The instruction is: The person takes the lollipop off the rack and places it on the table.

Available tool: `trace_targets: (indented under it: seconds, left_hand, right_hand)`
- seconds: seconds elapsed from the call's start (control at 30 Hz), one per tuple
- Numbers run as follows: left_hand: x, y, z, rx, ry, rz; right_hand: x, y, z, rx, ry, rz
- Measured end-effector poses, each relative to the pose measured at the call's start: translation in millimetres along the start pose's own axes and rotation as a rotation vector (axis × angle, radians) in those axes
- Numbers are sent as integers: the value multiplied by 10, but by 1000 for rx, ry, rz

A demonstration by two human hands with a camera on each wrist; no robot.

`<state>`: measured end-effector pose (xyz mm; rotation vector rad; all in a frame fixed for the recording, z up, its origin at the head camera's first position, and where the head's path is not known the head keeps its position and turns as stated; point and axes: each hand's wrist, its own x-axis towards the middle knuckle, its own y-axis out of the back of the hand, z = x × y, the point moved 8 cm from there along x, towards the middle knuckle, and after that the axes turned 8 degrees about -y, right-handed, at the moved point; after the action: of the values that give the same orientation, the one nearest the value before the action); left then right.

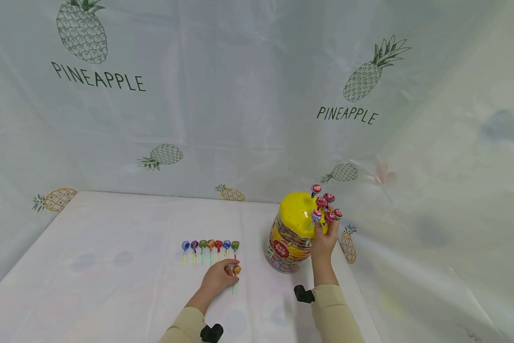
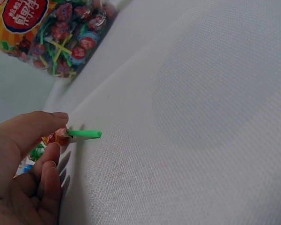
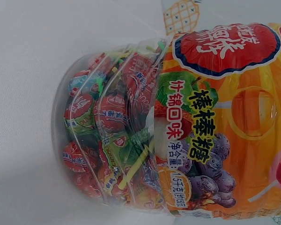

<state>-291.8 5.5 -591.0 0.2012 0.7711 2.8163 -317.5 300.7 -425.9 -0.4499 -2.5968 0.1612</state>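
Note:
My left hand (image 1: 218, 277) pinches a lollipop with an orange-yellow wrapper (image 1: 236, 270) and green stick (image 2: 85, 134) just above the white table, below the right end of a row of lollipops (image 1: 211, 244). At the jar's right side, my right hand (image 1: 324, 240) is raised among several red-labelled lollipops (image 1: 321, 202). Its thumb and fingers close around a lollipop (image 1: 330, 217); the contact is partly hidden. The plastic jar (image 3: 112, 122) is full of wrapped lollipops and has a yellow lid (image 1: 297, 209). The right wrist view shows only the jar's side, not the hand.
The row holds lollipops with blue, purple, green, orange and red wrappers, sticks toward me. A pineapple-print sheet (image 1: 239, 95) hangs behind the white table (image 1: 111, 267) and along its right side, close to my right arm.

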Motion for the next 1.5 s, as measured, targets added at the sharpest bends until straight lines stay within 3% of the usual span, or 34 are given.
trace_targets:
  seconds: [0.5, 0.73, 0.97, 1.17, 1.37, 1.5]
  left_hand:
    - [-4, -14, -10, 30, 26, 36]
    - [-3, -21, -38, 65, 17, 87]
    - [-26, 23, -17, 63, 49, 142]
    - [-38, 36, -3, 65, 34, 156]
    - [-46, 55, 1, 48, 22, 172]
    - [-43, 67, -30, -20, 37, 192]
  right_hand:
    - [7, 25, 75, 8, -12, 21]
    - [-60, -72, -146, -9, -45, 7]
    - [-63, -76, -167, -20, -30, 9]
    - [-65, -73, -167, -30, -31, 17]
    - [-60, -65, -156, -11, -46, 22]
    - [-60, -57, -151, -19, -52, 30]
